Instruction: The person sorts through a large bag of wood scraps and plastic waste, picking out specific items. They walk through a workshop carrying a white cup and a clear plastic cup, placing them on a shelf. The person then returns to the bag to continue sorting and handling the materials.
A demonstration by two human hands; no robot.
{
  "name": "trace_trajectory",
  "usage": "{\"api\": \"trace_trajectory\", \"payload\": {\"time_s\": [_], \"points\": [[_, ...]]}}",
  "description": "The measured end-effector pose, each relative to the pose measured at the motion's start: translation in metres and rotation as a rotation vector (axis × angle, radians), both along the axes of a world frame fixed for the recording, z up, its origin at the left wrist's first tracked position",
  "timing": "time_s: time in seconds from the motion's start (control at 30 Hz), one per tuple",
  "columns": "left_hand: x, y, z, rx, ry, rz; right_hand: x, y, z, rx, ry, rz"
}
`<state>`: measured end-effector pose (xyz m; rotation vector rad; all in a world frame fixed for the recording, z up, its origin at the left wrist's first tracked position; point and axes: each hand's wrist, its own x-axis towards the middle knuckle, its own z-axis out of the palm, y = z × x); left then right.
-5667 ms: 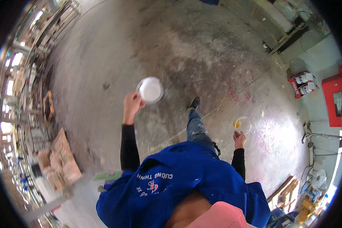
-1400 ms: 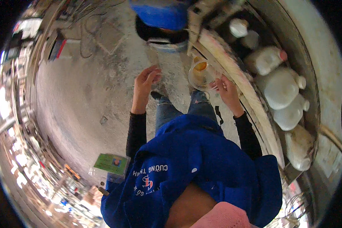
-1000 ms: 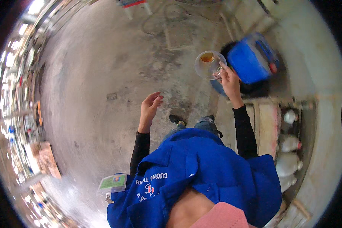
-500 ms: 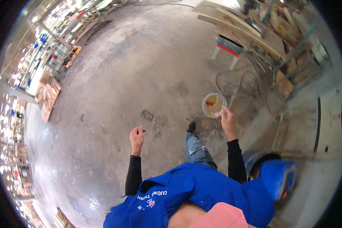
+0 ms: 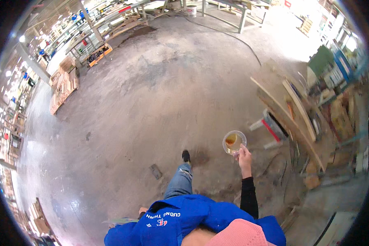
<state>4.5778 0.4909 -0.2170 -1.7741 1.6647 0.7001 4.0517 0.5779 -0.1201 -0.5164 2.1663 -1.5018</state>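
Observation:
In my right hand (image 5: 244, 160) is a clear round plastic tub (image 5: 225, 144) with some amber liquid at the bottom. The fingers grip its near right rim, and the tub is held out over the floor, ahead and to the right of my body. Of my left hand (image 5: 142, 210) only a small part shows, low beside the blue jacket (image 5: 180, 211); the jacket hides its fingers. One leg in torn jeans (image 5: 179, 180) is stepping forward.
A flat dark piece (image 5: 155, 171) lies on the concrete floor (image 5: 151, 106). To the right stands a wooden-topped bench (image 5: 289, 112) with boards and a red-and-grey stand (image 5: 273, 126). Stacked wood strips (image 5: 64, 91) are at the left. A cable (image 5: 233, 37) crosses the far floor.
I have walked forward; the bench has come nearer on the right and the dark floor piece has slid closer. My left hand has dropped back beside the jacket. My right still holds the tub.

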Motion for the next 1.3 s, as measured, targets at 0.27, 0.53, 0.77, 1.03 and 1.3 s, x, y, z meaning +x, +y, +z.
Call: {"api": "trace_trajectory", "payload": {"time_s": [0.27, 0.53, 0.77, 1.03, 1.3], "points": [[-0.248, -0.292, 0.008, -0.103, 0.028, -0.442, -0.185, -0.192, -0.012, -0.066, -0.171, -0.166], [-0.603, -0.634, 0.067, -0.61, 0.768, -0.086, -0.354, -0.364, -0.005, -0.084, -0.146, -0.139], [-0.81, -0.744, 0.079, -0.785, 0.736, -0.241, -0.551, -0.477, -0.052, -0.089, -0.337, -0.276], [-0.872, -0.797, 0.078, -0.2, -0.015, -0.147, -0.798, -0.617, -0.018, 0.05, -0.216, -0.318], [-1.119, -0.955, 0.053, -0.115, -0.061, 0.088, -1.055, -0.732, -0.003, -0.086, -0.176, -0.57]]}}
